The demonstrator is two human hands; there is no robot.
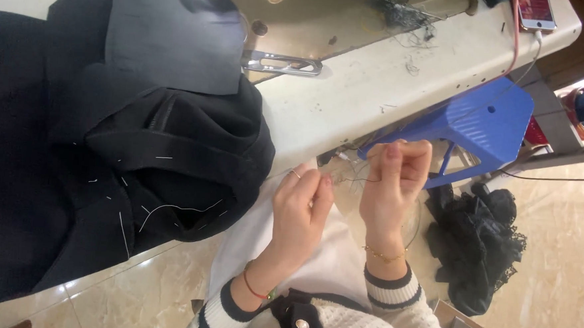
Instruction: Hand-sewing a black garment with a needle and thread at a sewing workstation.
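Note:
My left hand (pixel 301 211) is curled, its fingertips pinched on something too small to make out, resting over white cloth (pixel 255 238) on my lap. A thin dark thread (pixel 358 181) runs from those fingertips to my right hand (pixel 394 183), which is raised a little and pinches the thread's other end between thumb and fingers. Both hands hover just off the front edge of the white sewing table (pixel 348 100). A large black garment (pixel 126 149) with white basting stitches lies heaped on the table to the left of my hands.
A sewing machine base (pixel 313 12) and a metal clip (pixel 284 64) sit at the table's back. A phone (pixel 536 12) on a red cable lies at the far right corner. A blue plastic stool (pixel 474 123) and a black fabric pile (pixel 477 243) stand on the marble floor.

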